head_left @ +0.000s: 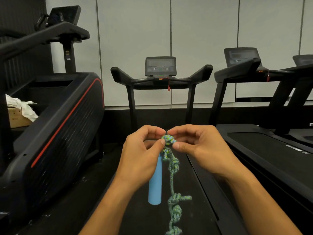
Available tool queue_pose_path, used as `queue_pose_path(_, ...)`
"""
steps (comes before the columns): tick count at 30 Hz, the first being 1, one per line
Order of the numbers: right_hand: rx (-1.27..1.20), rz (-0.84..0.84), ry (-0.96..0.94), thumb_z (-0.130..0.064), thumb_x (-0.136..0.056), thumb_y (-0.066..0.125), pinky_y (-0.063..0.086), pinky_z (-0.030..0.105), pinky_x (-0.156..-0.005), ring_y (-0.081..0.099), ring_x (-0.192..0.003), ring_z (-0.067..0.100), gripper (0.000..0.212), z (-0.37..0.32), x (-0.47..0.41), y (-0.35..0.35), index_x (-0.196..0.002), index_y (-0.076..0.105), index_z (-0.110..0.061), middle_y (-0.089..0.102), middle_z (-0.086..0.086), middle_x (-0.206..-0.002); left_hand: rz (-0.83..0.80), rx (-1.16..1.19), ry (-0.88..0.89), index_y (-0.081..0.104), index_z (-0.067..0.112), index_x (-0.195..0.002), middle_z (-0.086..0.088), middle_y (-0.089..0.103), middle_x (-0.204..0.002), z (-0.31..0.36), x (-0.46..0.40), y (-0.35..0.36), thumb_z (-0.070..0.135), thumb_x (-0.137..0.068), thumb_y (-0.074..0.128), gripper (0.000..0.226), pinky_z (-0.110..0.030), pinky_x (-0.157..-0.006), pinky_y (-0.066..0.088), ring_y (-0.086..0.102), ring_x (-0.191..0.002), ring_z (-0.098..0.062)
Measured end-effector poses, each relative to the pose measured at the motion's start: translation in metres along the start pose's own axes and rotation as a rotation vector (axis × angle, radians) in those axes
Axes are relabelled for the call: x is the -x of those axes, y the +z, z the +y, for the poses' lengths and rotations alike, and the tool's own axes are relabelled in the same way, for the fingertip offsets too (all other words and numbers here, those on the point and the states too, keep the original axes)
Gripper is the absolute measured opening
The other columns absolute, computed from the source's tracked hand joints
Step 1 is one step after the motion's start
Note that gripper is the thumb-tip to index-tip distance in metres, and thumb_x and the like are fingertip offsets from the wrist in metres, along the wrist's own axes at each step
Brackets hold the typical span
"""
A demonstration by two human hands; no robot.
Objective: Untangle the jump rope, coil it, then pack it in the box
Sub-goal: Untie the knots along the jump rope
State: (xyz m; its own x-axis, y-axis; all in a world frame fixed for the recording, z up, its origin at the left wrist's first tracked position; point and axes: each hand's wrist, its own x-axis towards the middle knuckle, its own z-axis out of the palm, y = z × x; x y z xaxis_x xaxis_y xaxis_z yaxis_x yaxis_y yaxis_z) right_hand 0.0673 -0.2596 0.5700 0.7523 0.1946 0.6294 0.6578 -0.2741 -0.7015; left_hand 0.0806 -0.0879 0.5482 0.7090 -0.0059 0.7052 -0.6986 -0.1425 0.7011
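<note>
A green-and-blue braided jump rope [172,168] hangs from my hands, knotted in several places down to the bottom edge of the view. Its light blue handle [155,184] dangles beside the rope, below my left hand. My left hand [142,155] pinches the topmost knot [167,139] from the left with thumb and fingers. My right hand [198,146] pinches the same knot from the right. Both hands are held above a treadmill belt. The rope's other handle is out of sight.
A treadmill [160,77] stands straight ahead, its belt beneath my hands. Another treadmill [264,146] is at the right. A black stair machine [55,126] fills the left; behind it sits a cardboard box [17,118] with white cloth on it.
</note>
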Motion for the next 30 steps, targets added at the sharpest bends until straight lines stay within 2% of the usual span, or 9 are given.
queue_pose_path(5,-0.012,0.013,0.022,0.002,-0.083,0.073,0.058,0.024,-0.083,0.074,-0.091,0.012,0.028,0.0030,-0.0001,0.0004,-0.104,0.074,-0.016,0.077,0.004,-0.095,-0.001,-0.022,0.014,0.074,0.027,-0.094,0.004,0.077,-0.092,0.0008,0.0006,0.0032,0.002,-0.089,0.070,0.025,-0.027,-0.081,0.058,0.075,-0.090,-0.010)
queue_pose_path(10,-0.132,0.022,0.056,0.005,-0.080,0.074,0.058,0.023,-0.080,0.075,-0.089,0.016,0.028,0.0012,0.0010,-0.0022,-0.101,0.075,-0.013,0.077,0.009,-0.095,0.011,0.012,0.047,0.072,0.023,-0.097,0.002,0.076,-0.091,0.0034,0.0017,0.0025,-0.001,-0.086,0.072,0.026,-0.028,-0.082,0.060,0.074,-0.090,-0.012)
queue_pose_path(15,-0.228,0.007,0.094,0.007,-0.076,0.075,0.060,0.027,-0.082,0.075,-0.089,0.024,0.027,-0.0007,0.0028,-0.0040,-0.096,0.076,-0.010,0.076,0.015,-0.093,0.013,-0.078,0.106,0.073,0.026,-0.095,0.007,0.075,-0.092,0.0024,0.0024,0.0046,0.000,-0.087,0.071,0.027,-0.030,-0.082,0.059,0.073,-0.092,-0.012)
queue_pose_path(19,-0.192,-0.003,0.101,0.006,-0.076,0.077,0.060,0.026,-0.080,0.074,-0.083,0.020,0.025,0.0000,0.0032,-0.0032,-0.096,0.076,-0.008,0.075,0.016,-0.089,0.012,-0.077,0.090,0.072,0.027,-0.093,0.007,0.075,-0.089,0.0022,0.0022,0.0036,-0.001,-0.086,0.072,0.029,-0.028,-0.076,0.060,0.074,-0.086,-0.012)
queue_pose_path(22,-0.172,-0.018,0.103,0.007,-0.076,0.077,0.059,0.023,-0.076,0.073,-0.079,0.016,0.025,0.0014,0.0028,-0.0026,-0.096,0.075,-0.007,0.075,0.015,-0.088,0.024,-0.087,0.076,0.071,0.027,-0.092,0.005,0.075,-0.089,0.0024,0.0025,0.0044,0.001,-0.084,0.075,0.028,-0.029,-0.077,0.061,0.074,-0.085,-0.011)
queue_pose_path(27,-0.162,-0.002,0.097,0.007,-0.078,0.075,0.061,0.033,-0.082,0.073,-0.083,0.023,0.020,0.0062,0.0023,-0.0026,-0.093,0.074,-0.005,0.074,0.020,-0.090,0.018,-0.099,0.060,0.071,0.025,-0.097,0.004,0.073,-0.088,0.0030,0.0031,0.0065,0.003,-0.082,0.077,0.026,-0.031,-0.077,0.061,0.073,-0.084,-0.012)
queue_pose_path(30,-0.176,-0.029,0.089,0.003,-0.079,0.076,0.061,0.032,-0.083,0.074,-0.085,0.024,0.018,0.0071,0.0025,-0.0049,-0.094,0.074,-0.006,0.074,0.020,-0.091,0.012,-0.099,0.062,0.071,0.024,-0.096,0.004,0.073,-0.088,0.0033,0.0039,0.0075,0.004,-0.083,0.076,0.025,-0.030,-0.075,0.061,0.073,-0.083,-0.013)
